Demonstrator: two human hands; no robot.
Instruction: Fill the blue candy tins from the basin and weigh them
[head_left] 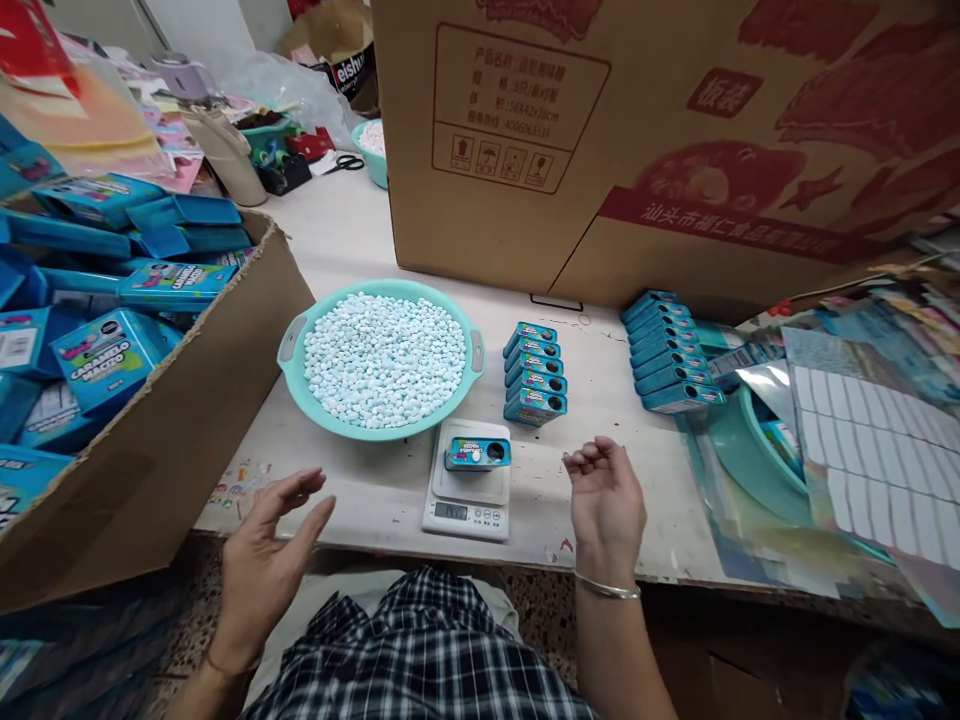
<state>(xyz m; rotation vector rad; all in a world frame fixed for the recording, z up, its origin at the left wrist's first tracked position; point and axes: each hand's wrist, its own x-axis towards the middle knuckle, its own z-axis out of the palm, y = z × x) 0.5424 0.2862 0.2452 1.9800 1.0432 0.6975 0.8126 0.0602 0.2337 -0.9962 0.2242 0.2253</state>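
A small blue tin (478,453) with a dark round opening and a pale candy on its top rests on the white digital scale (466,511). My left hand (271,560) hovers at the table's front edge, left of the scale, thumb and fingers apart and holding nothing. To the right of the scale, my right hand (609,500) is raised palm up with its fingers curled loosely; nothing shows in it. Behind the scale is a mint-green bowl (295,385) full of pale blue candies (385,360). Several blue tins (535,385) stand in a row beside the bowl.
An open carton (217,370) of blue tins fills the left. A large cardboard box (510,220) stands at the back. Farther right are another row of tins (671,355), a green basin (739,450) and a sheet of labels (877,440). Scissors (343,163) lie at the back left.
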